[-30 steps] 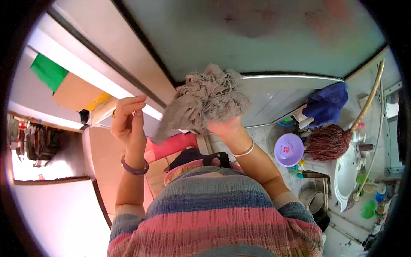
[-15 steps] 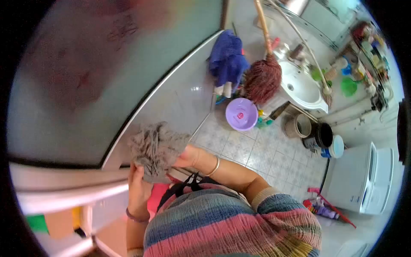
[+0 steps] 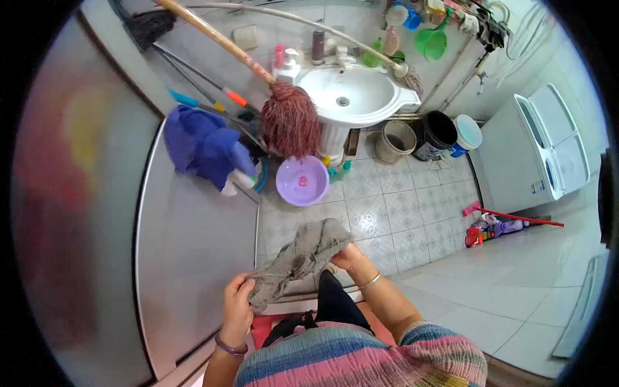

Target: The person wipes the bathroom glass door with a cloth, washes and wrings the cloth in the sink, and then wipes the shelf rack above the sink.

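A grey, crumpled cloth is stretched between my two hands, in front of my body. My left hand is closed on its lower left end, thumb on top. At the upper right end, my right hand grips the cloth; its fingers are partly hidden behind the fabric. The cloth hangs above the tiled floor, and a light purple basin sits on that floor beyond it.
A white pedestal sink stands at the back, with a red-brown mop leaning before it. Blue cloth hangs over the left panel. Buckets line the wall near a white washing machine.
My view has swung to the right, toward the sink and floor. The cloth, bunched up before, is now spread out between my hands, which have moved farther apart.
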Motion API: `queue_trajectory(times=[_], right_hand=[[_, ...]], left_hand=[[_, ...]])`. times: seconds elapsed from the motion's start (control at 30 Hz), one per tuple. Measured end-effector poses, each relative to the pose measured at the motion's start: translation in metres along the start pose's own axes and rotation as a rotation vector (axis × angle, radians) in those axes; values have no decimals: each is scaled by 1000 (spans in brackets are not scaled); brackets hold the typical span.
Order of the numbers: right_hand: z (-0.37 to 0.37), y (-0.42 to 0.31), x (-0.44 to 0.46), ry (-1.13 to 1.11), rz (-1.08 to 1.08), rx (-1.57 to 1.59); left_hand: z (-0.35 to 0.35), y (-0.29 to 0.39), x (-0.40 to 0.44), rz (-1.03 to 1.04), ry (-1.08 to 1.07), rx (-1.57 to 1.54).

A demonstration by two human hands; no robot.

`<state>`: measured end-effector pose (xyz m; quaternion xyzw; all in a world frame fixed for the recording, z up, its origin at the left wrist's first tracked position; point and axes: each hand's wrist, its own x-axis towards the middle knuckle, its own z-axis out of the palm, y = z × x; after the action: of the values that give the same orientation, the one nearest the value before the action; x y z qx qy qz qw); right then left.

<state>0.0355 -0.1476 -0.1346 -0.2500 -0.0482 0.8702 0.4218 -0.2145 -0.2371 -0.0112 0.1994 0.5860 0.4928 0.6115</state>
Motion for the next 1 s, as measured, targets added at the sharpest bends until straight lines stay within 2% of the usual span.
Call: queue_trajectory(times=[0.13,0.17,0.27,0.33,0.4,0.53,0.57,0.67,0.7,0.73,0.77,0.83,0.87,0.9,0.93,0.97,1.0], right_hand=[[-63,-47,9,97,-57,36],[-67,-63,7,178,-117,31],[-101,-103,-1,116,-299,18],[-67,-133,-24,222,-329,74],[-81,-148,-34,249,-403,55],[-90,-172,-39,299,-408,99],[-98,-177,-36,321,-405,97],[-73,-204,-22,414,-433,46],[-73,-213,-17,442,-456,49],[-74,-222,-13,468,-474,49],[-82,-238,-4,352,-498,-21],[-69,-266,25,333,-473,-32],[-59,-280,40,302,-436,-48],[-48,-294,61,277,-394,-106],[-34,-299,77,246,-341,-160],[-14,-304,89,186,-266,-312],[-5,-304,103,175,-208,-318]], left_hand=[[68,11,37,-167,35,72],[84,7,50,-86,-28,31],[128,9,76,-98,-93,65],[146,7,94,-158,-146,123],[169,9,109,-215,-137,264],[207,20,144,-258,-351,181],[215,12,157,-212,-226,254],[240,22,186,-182,-303,182],[241,23,204,-228,-315,236],[245,21,220,-205,-346,205],[251,20,235,-172,-369,166],[262,26,266,-67,-385,83],[261,10,287,66,-426,29],[260,37,287,88,-417,235],[261,14,307,133,-354,141],[263,19,308,154,-353,380],[268,15,312,193,-330,359]])
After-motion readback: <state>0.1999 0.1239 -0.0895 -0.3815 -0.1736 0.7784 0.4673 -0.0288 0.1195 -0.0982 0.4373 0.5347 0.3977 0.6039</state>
